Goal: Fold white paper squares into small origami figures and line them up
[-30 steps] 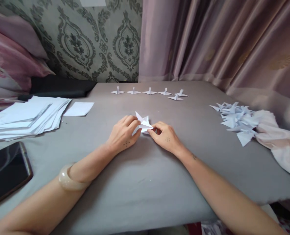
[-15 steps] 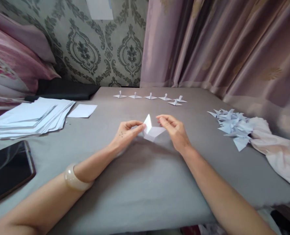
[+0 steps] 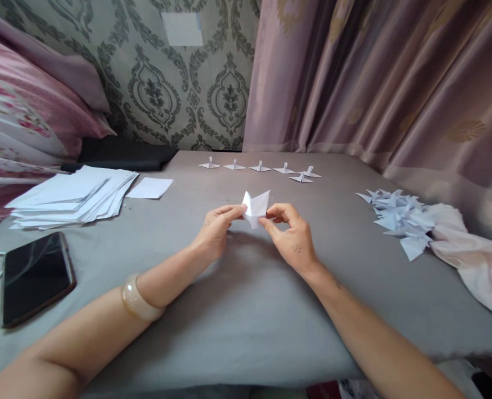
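Two bare hands meet over a grey cloth-covered surface (image 3: 237,316), pinching one folded white paper piece (image 3: 256,210) between them. The piece is directly in front of the person, near the middle of the view, and seems to be lifted a little, though its lower edge makes this hard to confirm. It stands roughly upright, two pointed flaps spreading upward in a V and its body narrowing downward; the right flap reaches slightly higher and leans right. The left hand (image 3: 213,228) grips the left edge between thumb and fingers. The right hand (image 3: 294,237) holds the lower right side, thumb in front. Neither hand is clearly nearer: the paper bridges the gap between them, within both sets of fingertips.

Beyond it, six small folded paper birds (image 3: 260,167) stand near the far edge, five in a line and one just in front at the right end. To the right, a heap of pointed paper folds (image 3: 404,216) lies against a pale cloth (image 3: 472,249). To the left are a stack of white paper (image 3: 73,194), a separate sheet (image 3: 150,188) and, closer in, a dark-screened smartphone (image 3: 40,280).
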The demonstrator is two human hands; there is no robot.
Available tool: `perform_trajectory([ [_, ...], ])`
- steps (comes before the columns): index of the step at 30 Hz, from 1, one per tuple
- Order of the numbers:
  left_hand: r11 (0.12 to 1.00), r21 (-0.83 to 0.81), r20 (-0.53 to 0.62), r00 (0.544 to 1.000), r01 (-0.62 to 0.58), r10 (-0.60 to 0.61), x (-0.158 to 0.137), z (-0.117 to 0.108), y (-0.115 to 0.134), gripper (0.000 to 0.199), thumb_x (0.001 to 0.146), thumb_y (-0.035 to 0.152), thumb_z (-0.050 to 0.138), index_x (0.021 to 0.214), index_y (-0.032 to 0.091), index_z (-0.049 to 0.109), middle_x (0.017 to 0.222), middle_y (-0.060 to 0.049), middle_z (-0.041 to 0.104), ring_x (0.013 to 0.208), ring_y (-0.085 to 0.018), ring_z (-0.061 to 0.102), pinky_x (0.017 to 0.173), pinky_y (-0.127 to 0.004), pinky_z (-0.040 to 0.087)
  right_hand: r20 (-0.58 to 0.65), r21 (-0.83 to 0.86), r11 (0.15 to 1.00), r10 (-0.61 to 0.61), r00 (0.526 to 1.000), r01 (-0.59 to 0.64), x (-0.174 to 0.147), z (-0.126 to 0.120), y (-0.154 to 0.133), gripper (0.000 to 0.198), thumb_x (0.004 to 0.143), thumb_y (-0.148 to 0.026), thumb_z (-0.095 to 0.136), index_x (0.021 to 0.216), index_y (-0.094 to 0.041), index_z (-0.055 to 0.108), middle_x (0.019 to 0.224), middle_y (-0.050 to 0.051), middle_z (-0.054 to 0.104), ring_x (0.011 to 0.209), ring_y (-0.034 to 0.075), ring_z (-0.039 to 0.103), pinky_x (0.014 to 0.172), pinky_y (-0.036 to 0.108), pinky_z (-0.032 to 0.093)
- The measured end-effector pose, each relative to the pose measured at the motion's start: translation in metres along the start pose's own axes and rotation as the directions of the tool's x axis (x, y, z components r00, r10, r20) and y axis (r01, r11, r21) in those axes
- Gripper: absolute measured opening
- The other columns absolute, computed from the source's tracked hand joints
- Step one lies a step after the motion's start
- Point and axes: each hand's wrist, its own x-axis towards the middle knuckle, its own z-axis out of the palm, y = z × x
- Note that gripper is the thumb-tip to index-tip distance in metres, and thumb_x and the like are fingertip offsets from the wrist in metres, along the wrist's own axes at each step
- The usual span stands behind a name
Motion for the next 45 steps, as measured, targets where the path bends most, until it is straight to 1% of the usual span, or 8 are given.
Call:
perform_trajectory([
  [2, 0.999, -0.009, -0.002, 1.000, -0.031, 0.030, -0.002, 0.002, -0.001, 0.024, 0.068, 0.042, 0.074, 0.072, 0.019, 0.071, 0.077, -0.004, 0.068, 0.079, -0.018, 0.058, 0.071, -0.030, 0.037, 0.003, 0.010, 1.000, 0.020, 1.000, -0.020, 0.000, 0.001, 0.002, 0.011, 0.078, -0.029, 0.066, 0.086, -0.023, 0.060, 0.083, 0.000, 0.068, 0.077, 0.015, 0.064, 0.077, 0.030, 0.050],
  [7, 0.986, -0.085, 0.026, 0.989, -0.141, 0.144, -0.007, 0.003, 0.001, 0.041, 0.070, 0.042, 0.076, 0.105, 0.022, 0.067, 0.085, -0.003, 0.071, 0.076, -0.016, 0.061, 0.071, -0.029, 0.044, -0.003, 0.024, 0.998, 0.059, 0.998, -0.059, 0.003, -0.001, 0.008, 0.017, 0.078, -0.027, 0.066, 0.094, -0.023, 0.068, 0.081, 0.000, 0.068, 0.073, 0.014, 0.063, 0.076, 0.029, 0.050],
  [12, 0.985, -0.047, 0.110, 0.979, -0.166, 0.170, -0.011, 0.002, 0.005, 0.029, 0.071, 0.040, 0.075, 0.090, 0.018, 0.074, 0.094, -0.006, 0.072, 0.082, -0.017, 0.063, 0.077, -0.029, 0.047, -0.013, 0.057, 0.995, 0.082, 0.997, -0.081, 0.007, -0.005, 0.011, 0.018, 0.079, -0.027, 0.065, 0.095, -0.022, 0.072, 0.090, 0.003, 0.070, 0.077, 0.014, 0.063, 0.075, 0.027, 0.051],
  [17, 0.976, 0.024, 0.138, 0.968, -0.214, 0.209, -0.011, 0.001, 0.004, 0.027, 0.072, 0.034, 0.076, 0.094, 0.019, 0.075, 0.101, -0.007, 0.072, 0.092, -0.020, 0.064, 0.085, -0.030, 0.047, 0.002, 0.121, 0.986, 0.114, 0.993, -0.113, 0.007, -0.006, 0.013, 0.018, 0.079, -0.028, 0.065, 0.093, -0.021, 0.073, 0.090, 0.003, 0.071, 0.080, 0.015, 0.064, 0.076, 0.029, 0.051],
  [21, 0.979, 0.022, 0.185, 0.963, -0.204, 0.197, -0.011, 0.001, 0.002, 0.028, 0.071, 0.033, 0.076, 0.096, 0.020, 0.075, 0.098, -0.006, 0.073, 0.091, -0.020, 0.064, 0.084, -0.031, 0.048, 0.009, 0.151, 0.981, 0.120, 0.993, -0.119, 0.007, -0.005, 0.014, 0.016, 0.079, -0.028, 0.065, 0.091, -0.022, 0.074, 0.090, 0.003, 0.071, 0.081, 0.016, 0.064, 0.075, 0.029, 0.051],
  [28, 0.981, -0.003, 0.115, 0.975, -0.192, 0.191, -0.013, 0.004, 0.001, 0.025, 0.069, 0.033, 0.078, 0.091, 0.019, 0.075, 0.088, -0.006, 0.074, 0.082, -0.019, 0.065, 0.077, -0.031, 0.050, 0.007, 0.174, 0.977, 0.122, 0.993, -0.121, 0.008, -0.002, 0.015, 0.016, 0.079, -0.028, 0.065, 0.091, -0.023, 0.074, 0.091, 0.003, 0.071, 0.083, 0.016, 0.064, 0.076, 0.029, 0.052],
  [35, 0.976, -0.036, 0.162, 0.962, -0.215, 0.218, -0.013, 0.005, 0.000, 0.024, 0.071, 0.032, 0.076, 0.091, 0.019, 0.072, 0.095, -0.006, 0.073, 0.089, -0.019, 0.066, 0.084, -0.031, 0.049, 0.041, 0.212, 0.967, 0.132, 0.990, -0.138, 0.007, 0.002, 0.016, 0.019, 0.076, -0.028, 0.068, 0.094, -0.023, 0.073, 0.089, 0.002, 0.071, 0.078, 0.015, 0.064, 0.076, 0.030, 0.052],
  [45, 0.953, 0.083, 0.137, 0.951, -0.291, 0.278, -0.007, 0.001, -0.004, 0.021, 0.070, 0.035, 0.076, 0.084, 0.020, 0.075, 0.090, -0.005, 0.073, 0.086, -0.020, 0.064, 0.083, -0.033, 0.048, 0.060, 0.216, 0.971, 0.097, 0.993, -0.108, 0.008, 0.001, 0.013, 0.015, 0.075, -0.030, 0.069, 0.088, -0.025, 0.074, 0.087, 0.002, 0.067, 0.080, 0.015, 0.063, 0.075, 0.030, 0.051],
])
